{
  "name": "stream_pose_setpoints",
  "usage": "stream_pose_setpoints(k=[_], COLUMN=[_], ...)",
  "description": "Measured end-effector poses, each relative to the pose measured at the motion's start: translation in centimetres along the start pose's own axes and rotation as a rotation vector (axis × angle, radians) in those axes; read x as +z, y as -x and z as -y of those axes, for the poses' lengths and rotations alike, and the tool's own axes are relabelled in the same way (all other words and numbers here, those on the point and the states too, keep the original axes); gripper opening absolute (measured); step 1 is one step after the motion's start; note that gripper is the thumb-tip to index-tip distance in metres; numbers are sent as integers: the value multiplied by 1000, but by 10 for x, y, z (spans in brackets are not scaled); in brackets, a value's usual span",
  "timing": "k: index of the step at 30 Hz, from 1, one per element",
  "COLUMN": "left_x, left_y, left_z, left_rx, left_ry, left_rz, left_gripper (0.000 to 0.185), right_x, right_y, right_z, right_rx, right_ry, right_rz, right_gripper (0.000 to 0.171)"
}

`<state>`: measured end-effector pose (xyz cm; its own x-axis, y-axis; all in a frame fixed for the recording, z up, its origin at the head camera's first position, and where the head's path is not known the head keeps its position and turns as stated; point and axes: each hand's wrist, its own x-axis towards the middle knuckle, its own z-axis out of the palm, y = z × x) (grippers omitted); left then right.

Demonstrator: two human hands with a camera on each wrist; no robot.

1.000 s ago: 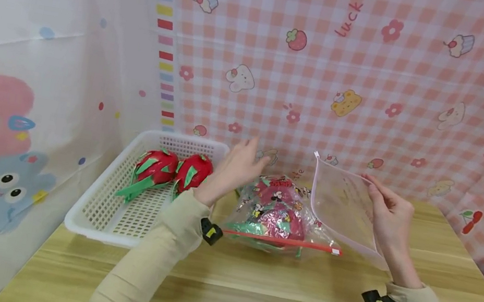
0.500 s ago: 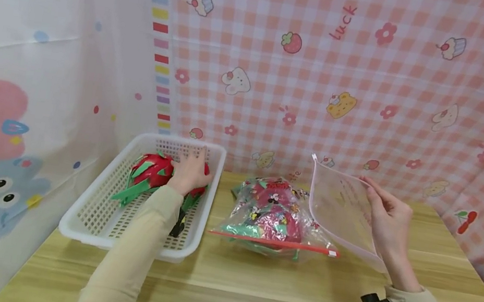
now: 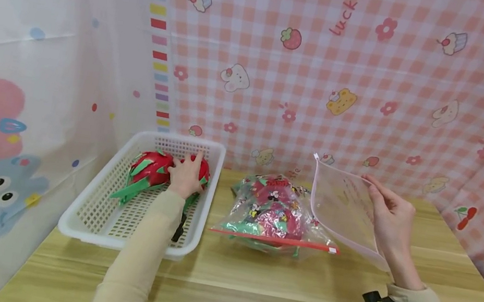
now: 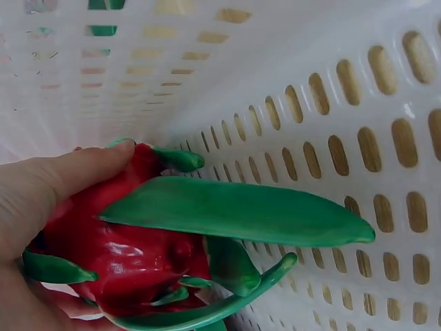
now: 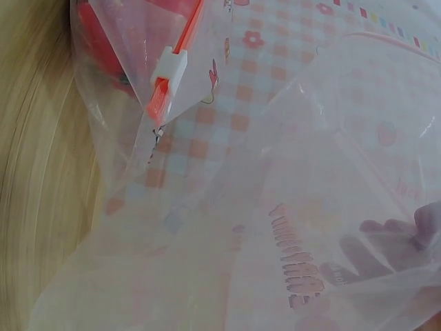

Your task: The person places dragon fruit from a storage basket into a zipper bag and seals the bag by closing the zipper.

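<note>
In the white basket (image 3: 210,209), my left hand (image 3: 185,178) grips the right-hand of two red toy dragon fruits (image 4: 138,255) with green leaves. The left wrist view shows the thumb on one side of it and fingers curled on the other. The second dragon fruit (image 3: 148,170) lies just left of my hand. My right hand (image 3: 391,225) pinches the edge of a clear zip bag (image 3: 343,201) with a pale pink border, holding it raised with its mouth facing left. Through its film, fingers show in the right wrist view.
Between basket and raised bag, a printed clear bag (image 3: 271,216) with a red slider zip lies on the wooden table (image 3: 247,299), with red and green dragon fruits inside. A pink checked cloth (image 3: 306,76) hangs behind, and a white cartoon cloth (image 3: 66,91) stands left.
My left hand has moved left and down from above the printed bag into the basket and taken hold of the right-hand dragon fruit. The right hand keeps the zip bag in nearly the same place.
</note>
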<state>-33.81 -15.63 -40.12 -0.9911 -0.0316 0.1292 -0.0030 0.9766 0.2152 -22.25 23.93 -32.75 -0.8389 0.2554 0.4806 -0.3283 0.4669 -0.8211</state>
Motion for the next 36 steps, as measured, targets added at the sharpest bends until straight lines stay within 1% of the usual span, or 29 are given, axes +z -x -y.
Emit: stream_pose_setpoints(k=[4, 7, 11, 18, 27, 30, 33, 36], left_x=[2, 0, -3, -14, -25, -28, -32, -38], left_y=[-1, 0, 2, 6, 15, 17, 20, 23], left_z=[1, 2, 4, 3, -2, -4, -6, -9], left_rx=[7, 15, 22, 47, 108, 144, 182, 237], left_ry=[-22, -22, 2, 37, 81, 90, 77, 54], left_rz=[-31, -50, -72, -110, -260, -317, -372, -410], left_gripper=[92, 91, 89, 86, 80, 80, 81, 81], right_x=[0, 0, 1, -1, -3, -4, -5, -6], right_y=[0, 0, -1, -3, -3, -3, -3, -3], right_z=[0, 1, 2, 2, 2, 3, 2, 1], right_rx=[-4, -12, -21, 4, 0, 1, -1, -6], right_ry=[17, 20, 10, -2, 48, 45, 31, 1], right_rz=[7, 5, -6, -17, -3, -7, -8, -7], right_gripper=[33, 33, 33, 32, 35, 35, 35, 35])
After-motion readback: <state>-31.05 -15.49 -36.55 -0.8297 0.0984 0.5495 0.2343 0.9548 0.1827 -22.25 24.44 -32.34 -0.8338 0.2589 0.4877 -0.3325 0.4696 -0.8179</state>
